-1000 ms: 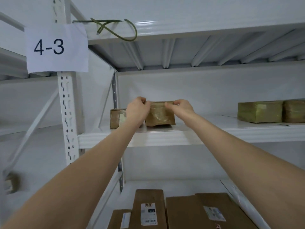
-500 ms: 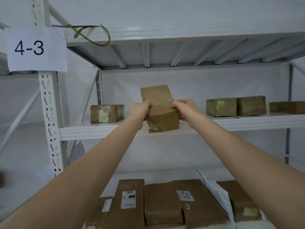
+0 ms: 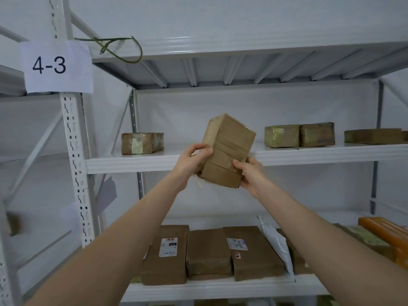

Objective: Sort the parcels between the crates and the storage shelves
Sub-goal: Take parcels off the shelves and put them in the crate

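— Item one, the fingers?

— Left hand (image 3: 191, 160): fingers curled and clamped on the left edge of a brown taped parcel (image 3: 227, 151). Right hand (image 3: 249, 173): fingers wrapped on its lower right corner, thumb across the front face. The parcel is tilted, top leaning right, held in the air in front of the middle shelf (image 3: 154, 162), touching no board.

— What is on that shelf?

— White metal board. One taped carton (image 3: 142, 143) to the left, lying flat. To the right, a greenish carton (image 3: 282, 136) and a brown carton (image 3: 317, 134), side by side and touching. Further right, a flat brown packet (image 3: 375, 136), partly cut off by the frame edge.

— Below?

— Lower shelf (image 3: 220, 288): three brown parcels in a row, close together: one with a white label (image 3: 166, 253), one plain (image 3: 208, 253), one with a smaller label (image 3: 251, 252). A white poly mailer (image 3: 277, 244) leans against the third. An orange pack (image 3: 386, 233) lies at far right.

— Fixtures?

— Perforated white upright (image 3: 74, 151) bearing a paper sign "4-3" (image 3: 57, 66). Green cord (image 3: 119, 48) looped on the upper shelf edge. White walls behind.
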`<move>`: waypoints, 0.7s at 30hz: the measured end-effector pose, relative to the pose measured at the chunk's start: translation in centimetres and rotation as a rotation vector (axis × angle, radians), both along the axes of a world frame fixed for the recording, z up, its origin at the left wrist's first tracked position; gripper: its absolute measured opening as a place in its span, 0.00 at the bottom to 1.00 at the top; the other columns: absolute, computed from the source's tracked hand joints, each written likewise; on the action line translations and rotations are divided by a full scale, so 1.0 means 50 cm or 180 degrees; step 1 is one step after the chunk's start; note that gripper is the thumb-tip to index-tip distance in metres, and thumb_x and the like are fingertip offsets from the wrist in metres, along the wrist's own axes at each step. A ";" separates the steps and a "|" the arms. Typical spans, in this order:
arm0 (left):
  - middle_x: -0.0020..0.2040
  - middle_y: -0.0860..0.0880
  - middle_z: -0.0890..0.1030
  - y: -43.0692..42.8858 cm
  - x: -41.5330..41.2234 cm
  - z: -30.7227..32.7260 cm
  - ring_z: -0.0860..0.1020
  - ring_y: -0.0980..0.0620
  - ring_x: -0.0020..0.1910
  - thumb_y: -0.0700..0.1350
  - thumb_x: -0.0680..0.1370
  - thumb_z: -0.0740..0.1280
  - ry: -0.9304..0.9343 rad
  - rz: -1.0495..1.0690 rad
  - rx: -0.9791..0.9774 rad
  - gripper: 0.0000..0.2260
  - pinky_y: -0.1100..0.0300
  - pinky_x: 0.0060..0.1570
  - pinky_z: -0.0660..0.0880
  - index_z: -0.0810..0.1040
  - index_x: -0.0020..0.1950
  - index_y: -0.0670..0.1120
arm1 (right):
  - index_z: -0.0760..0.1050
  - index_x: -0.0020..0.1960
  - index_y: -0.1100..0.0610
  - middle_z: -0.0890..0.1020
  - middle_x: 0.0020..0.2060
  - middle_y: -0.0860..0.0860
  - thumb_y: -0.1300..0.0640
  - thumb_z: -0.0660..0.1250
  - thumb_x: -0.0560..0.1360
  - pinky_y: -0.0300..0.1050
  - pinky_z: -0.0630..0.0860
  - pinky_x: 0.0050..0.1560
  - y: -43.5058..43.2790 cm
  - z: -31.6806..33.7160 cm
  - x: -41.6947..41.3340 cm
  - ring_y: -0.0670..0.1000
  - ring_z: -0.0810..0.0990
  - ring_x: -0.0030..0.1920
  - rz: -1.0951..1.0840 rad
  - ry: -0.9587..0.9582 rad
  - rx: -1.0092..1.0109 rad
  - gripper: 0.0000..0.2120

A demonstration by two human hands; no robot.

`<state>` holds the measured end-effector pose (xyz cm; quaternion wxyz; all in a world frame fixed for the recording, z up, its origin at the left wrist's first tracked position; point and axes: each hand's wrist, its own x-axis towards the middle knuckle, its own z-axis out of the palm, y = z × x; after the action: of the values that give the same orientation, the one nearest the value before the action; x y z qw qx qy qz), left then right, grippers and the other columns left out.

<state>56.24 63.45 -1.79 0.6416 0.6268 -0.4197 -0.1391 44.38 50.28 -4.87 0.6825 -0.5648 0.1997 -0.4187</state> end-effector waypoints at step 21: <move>0.65 0.48 0.72 -0.008 0.002 -0.163 0.69 0.46 0.67 0.36 0.77 0.54 -0.0106 -0.0592 0.0882 0.21 0.42 0.67 0.64 0.75 0.57 0.60 | 0.73 0.61 0.52 0.82 0.56 0.54 0.57 0.63 0.79 0.50 0.77 0.53 -0.047 -0.189 -0.114 0.55 0.80 0.56 0.0663 0.0285 0.0599 0.11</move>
<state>56.35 63.04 -9.95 0.5263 0.6699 -0.4632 -0.2441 38.68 47.93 -14.30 0.7626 -0.5341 0.2087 -0.2995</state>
